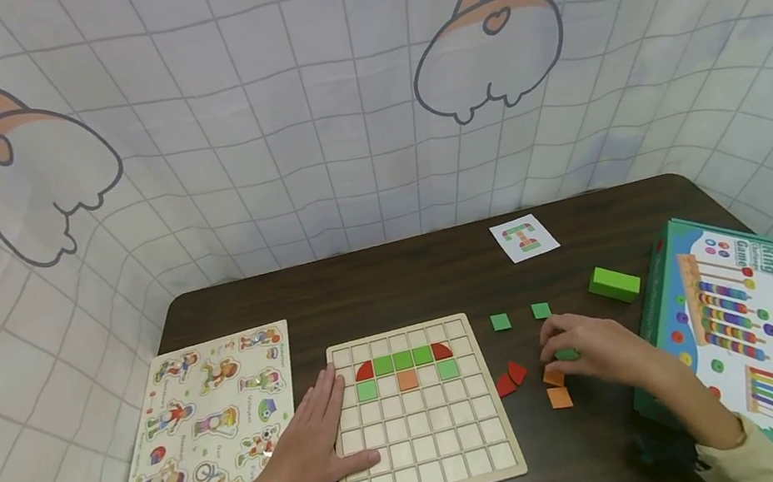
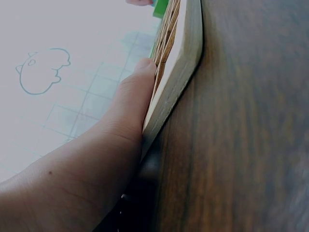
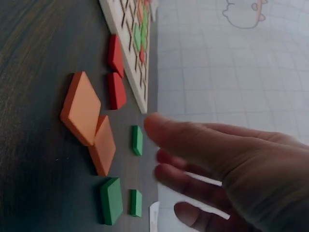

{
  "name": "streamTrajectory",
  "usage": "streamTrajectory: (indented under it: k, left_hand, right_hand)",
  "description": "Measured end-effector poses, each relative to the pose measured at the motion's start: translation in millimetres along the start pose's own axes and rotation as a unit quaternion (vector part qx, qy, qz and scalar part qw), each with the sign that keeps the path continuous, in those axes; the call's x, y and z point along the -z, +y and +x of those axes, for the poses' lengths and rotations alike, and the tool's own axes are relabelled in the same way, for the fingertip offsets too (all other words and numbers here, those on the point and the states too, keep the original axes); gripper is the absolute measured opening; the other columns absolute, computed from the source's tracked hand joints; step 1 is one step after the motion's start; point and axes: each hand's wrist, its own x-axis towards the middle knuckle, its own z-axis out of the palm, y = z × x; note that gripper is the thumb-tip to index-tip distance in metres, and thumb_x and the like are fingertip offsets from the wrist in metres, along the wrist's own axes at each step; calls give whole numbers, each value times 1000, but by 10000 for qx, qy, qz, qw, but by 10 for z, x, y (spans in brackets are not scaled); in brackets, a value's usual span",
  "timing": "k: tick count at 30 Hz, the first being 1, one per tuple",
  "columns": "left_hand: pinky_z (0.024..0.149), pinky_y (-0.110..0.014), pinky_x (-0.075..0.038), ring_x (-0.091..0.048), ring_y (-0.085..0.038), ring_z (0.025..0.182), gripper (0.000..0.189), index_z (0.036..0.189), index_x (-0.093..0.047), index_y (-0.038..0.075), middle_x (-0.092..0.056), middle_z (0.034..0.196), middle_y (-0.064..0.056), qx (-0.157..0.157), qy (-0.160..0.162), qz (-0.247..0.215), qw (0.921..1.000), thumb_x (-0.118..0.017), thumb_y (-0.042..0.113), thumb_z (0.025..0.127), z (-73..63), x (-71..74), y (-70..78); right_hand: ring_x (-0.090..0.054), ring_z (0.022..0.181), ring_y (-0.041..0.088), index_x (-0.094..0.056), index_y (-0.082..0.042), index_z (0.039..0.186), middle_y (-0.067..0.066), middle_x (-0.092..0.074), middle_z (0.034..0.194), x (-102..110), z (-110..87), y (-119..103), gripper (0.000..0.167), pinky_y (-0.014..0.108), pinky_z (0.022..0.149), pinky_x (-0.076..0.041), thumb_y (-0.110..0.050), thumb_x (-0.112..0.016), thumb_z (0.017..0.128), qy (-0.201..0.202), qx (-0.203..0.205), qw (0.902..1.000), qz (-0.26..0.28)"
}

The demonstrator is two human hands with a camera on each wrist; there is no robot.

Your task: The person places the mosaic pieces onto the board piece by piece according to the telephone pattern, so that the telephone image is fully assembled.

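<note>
My left hand (image 1: 319,437) rests on the left edge of a wooden grid board (image 1: 426,447), fingers straight and thumb over a lower corner. Red quarter-round tiles (image 1: 442,350), green tiles (image 1: 403,360) and an orange tile (image 1: 407,379) sit in its upper cells. My right hand (image 1: 596,347) hovers right of the board, fingers loosely bent; in the right wrist view nothing is between them. Below it lie a green tile (image 3: 112,201) and two orange tiles (image 3: 82,108), one touching the other. Two loose red tiles (image 3: 116,92) and two more green tiles (image 3: 137,140) lie nearby.
A picture puzzle board (image 1: 213,416) lies at the left. A pattern card (image 1: 524,238) is at the back, a light green block (image 1: 614,284) in front of it to the right. At the right stands a Ring Game box (image 1: 742,328). Patterned cloth (image 1: 336,114) hangs behind the table.
</note>
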Motion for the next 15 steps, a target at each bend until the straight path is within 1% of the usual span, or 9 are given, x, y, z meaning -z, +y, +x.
streamTrajectory:
  k: [3, 6, 8, 11, 15]
  left_hand:
    - [123, -42, -20, -7, -23, 153, 117, 156, -12, 7, -3, 166, -8, 19, -17, -23, 10000, -49, 84, 75, -5, 0, 0]
    - [123, -42, -20, -7, -23, 153, 117, 156, -12, 8, -3, 166, -8, 33, -19, -6, 10000, -48, 85, 75, -7, -3, 1]
    - [123, -43, -21, -7, -23, 153, 117, 156, -12, 8, -3, 166, -8, 34, -20, 6, 10000, -48, 85, 75, -7, -2, 2]
    - [123, -43, -21, -7, -24, 153, 117, 156, -13, 7, -3, 166, -8, 29, -14, -8, 10000, -48, 85, 76, -4, -2, 2]
    - [123, -43, -20, -7, -23, 153, 117, 156, -12, 8, -2, 166, -7, 42, -34, -10, 10000, -48, 85, 75, 0, -4, 4]
  right_hand:
    - [-52, 68, 0, -76, -22, 81, -10, -59, 86, -24, 15, -10, 1, 17, 54, -43, -23, -77, 80, -430, -227, 9986, 209]
    - [-50, 65, -4, -77, -21, 80, -12, -59, 81, -52, 31, -31, 2, 16, 53, -41, -22, -75, 82, -671, -342, 9967, 292]
    - [-51, 65, -4, -77, -21, 81, -12, -61, 80, -74, 40, -45, 3, 16, 54, -42, -20, -75, 82, -683, -382, 9965, 280]
    - [-52, 64, -4, -76, -23, 79, -12, -61, 80, -96, 42, -66, 5, 17, 54, -43, -18, -76, 81, -606, -428, 9972, 101]
    - [-47, 62, -4, -74, -23, 76, -13, -60, 78, -113, 35, -93, 7, 16, 52, -41, -18, -78, 79, -558, -495, 9970, -182]
